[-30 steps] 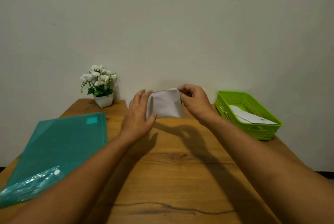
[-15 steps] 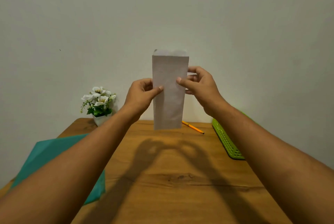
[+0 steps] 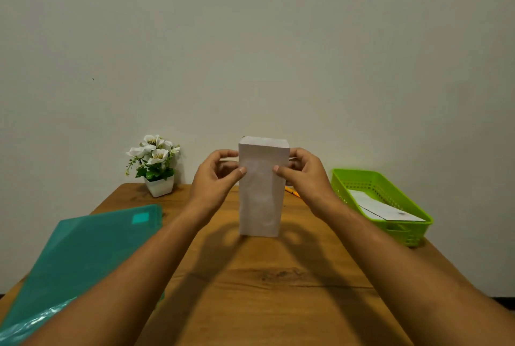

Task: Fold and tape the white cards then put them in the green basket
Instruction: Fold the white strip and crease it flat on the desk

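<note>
Both hands hold one white card (image 3: 261, 189) upright over the middle of the worktop (image 3: 278, 290), the left hand (image 3: 216, 178) and right hand (image 3: 303, 175) pinching its upper side edges, thumbs in front, fingers closed on it behind. Held high and square like that, I'd guess, to line up a fold. Off to the right, the green basket (image 3: 404, 230) already holds a finished card (image 3: 384, 209), within easy reach.

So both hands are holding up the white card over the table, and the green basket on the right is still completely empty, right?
Not quite. The head view shows the green basket already has white cards lying inside it. The rest holds: the left hand and right hand hold the white card upright by its side edges over the table.
</note>
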Action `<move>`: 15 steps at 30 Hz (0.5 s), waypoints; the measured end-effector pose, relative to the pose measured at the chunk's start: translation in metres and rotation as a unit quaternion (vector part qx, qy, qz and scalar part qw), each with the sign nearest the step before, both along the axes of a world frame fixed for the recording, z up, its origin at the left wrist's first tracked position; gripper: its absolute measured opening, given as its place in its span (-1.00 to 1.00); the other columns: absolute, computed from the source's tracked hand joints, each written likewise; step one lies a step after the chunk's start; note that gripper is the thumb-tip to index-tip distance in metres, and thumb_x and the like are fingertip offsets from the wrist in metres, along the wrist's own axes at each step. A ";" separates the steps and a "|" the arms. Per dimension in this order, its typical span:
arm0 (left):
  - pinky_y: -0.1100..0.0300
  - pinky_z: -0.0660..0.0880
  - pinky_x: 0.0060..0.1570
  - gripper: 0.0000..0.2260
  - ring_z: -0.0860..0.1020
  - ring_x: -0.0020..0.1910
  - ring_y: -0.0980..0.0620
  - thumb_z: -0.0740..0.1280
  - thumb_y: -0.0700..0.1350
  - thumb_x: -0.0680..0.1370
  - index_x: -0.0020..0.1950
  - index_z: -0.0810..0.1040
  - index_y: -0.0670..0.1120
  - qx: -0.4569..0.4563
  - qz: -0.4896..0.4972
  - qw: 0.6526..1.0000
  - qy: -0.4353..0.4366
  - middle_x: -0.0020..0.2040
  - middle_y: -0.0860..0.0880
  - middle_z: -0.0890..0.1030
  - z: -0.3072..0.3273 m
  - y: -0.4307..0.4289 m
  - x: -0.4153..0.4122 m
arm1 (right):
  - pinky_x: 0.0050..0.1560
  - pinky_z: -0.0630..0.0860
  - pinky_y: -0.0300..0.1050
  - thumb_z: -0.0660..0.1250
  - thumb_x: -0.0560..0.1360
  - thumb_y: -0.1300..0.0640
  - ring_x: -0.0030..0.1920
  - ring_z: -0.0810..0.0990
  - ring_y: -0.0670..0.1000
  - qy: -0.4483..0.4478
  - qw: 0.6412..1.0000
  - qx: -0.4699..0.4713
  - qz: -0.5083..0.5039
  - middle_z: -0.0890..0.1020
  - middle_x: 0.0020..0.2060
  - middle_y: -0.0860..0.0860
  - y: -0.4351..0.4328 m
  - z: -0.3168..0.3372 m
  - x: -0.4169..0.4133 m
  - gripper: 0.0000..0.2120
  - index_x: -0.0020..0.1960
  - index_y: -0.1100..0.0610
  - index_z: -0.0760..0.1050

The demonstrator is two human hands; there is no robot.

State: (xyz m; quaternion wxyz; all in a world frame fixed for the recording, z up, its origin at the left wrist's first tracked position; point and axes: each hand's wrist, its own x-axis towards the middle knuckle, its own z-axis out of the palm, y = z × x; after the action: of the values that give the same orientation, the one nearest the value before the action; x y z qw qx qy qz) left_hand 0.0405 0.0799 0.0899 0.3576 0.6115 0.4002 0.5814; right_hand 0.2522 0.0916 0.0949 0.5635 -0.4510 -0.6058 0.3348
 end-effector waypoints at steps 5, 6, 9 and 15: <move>0.03 0.64 0.10 -0.76 0.65 0.09 0.03 0.44 -0.23 0.57 0.16 0.49 -0.01 0.097 0.027 0.994 0.046 0.14 0.05 0.62 0.021 0.004 -0.001 | 0.02 0.67 0.00 0.52 0.45 0.26 -0.04 0.67 0.03 -0.013 0.994 0.095 -0.057 0.64 0.09 0.00 -0.002 0.024 -0.001 -0.60 0.19 0.00 0.49; 0.04 0.64 0.08 -0.77 0.64 0.09 0.05 0.43 -0.24 0.57 0.15 0.51 -0.01 0.114 0.031 0.991 0.060 0.16 0.07 0.61 0.025 0.004 0.000 | 0.01 0.66 -0.04 0.51 0.46 0.30 -0.04 0.66 0.02 -0.023 0.990 0.122 -0.063 0.63 0.11 -0.03 -0.004 0.029 -0.001 -0.61 0.17 0.00 0.49; 0.13 0.65 0.00 -0.78 0.63 0.08 0.10 0.40 -0.22 0.60 0.20 0.61 0.03 0.147 0.035 0.983 0.107 0.17 0.13 0.63 0.032 0.006 0.005 | -0.04 0.65 -0.08 0.48 0.49 0.29 0.03 0.65 0.00 -0.081 0.981 0.165 -0.061 0.63 0.11 -0.12 -0.005 0.038 -0.004 -0.71 0.10 -0.02 0.57; -0.04 0.67 0.00 -0.79 0.67 0.06 0.04 0.43 -0.07 0.60 0.23 0.68 0.04 0.119 0.024 0.986 0.111 0.07 0.08 0.71 0.027 0.009 0.007 | 0.00 0.68 0.00 0.46 0.58 0.07 0.06 0.66 -0.06 -0.163 0.975 0.147 -0.035 0.69 0.00 -0.10 -0.002 0.036 -0.007 -0.92 0.05 0.03 0.68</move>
State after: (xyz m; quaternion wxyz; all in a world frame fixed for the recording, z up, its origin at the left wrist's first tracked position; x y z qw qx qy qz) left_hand 0.0477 0.0891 0.1166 0.2216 0.7010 0.3795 0.5617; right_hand 0.2449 0.0895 0.1310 0.5286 -0.4328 -0.7158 0.1446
